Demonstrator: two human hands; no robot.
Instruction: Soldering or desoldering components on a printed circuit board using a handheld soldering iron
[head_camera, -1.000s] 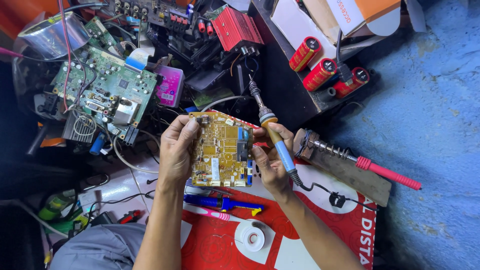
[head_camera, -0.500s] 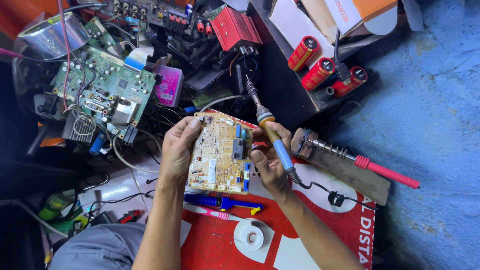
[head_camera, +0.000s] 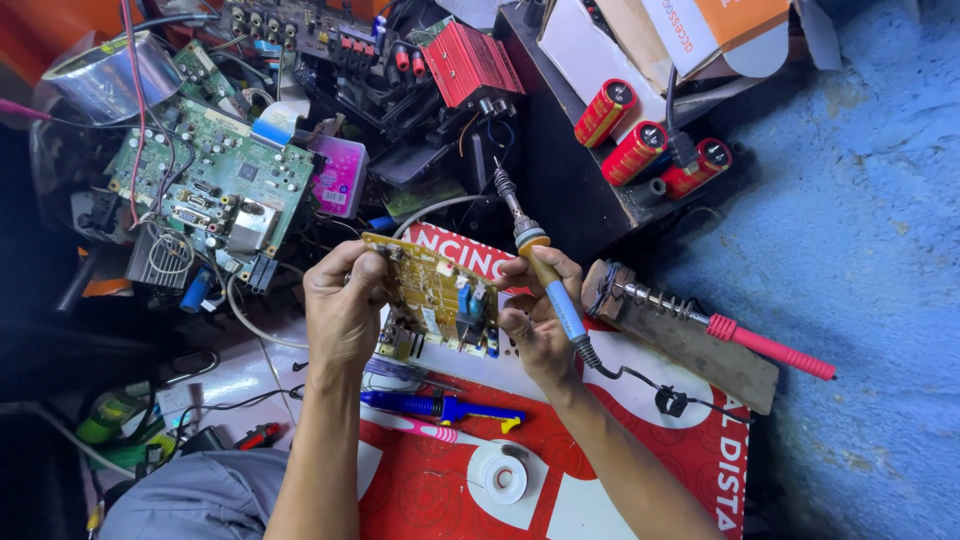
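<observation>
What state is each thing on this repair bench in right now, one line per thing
Left hand: grips the yellow circuit board's left edge.
Right hand: holds the soldering iron and touches the board's right edge.
Yellow circuit board: lifted, tilted.
Soldering iron: tip pointing up, off the board.
Second iron: parked in its coil stand.
Solder reel: lying flat.
Green circuit board: loose on the pile, wires across it.

Left hand (head_camera: 345, 310) hides the yellow circuit board's (head_camera: 440, 295) left edge

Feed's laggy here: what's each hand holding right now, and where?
Both hands hold the yellow circuit board by opposite edges: left hand, right hand. The right also grips the soldering iron handle.
</observation>
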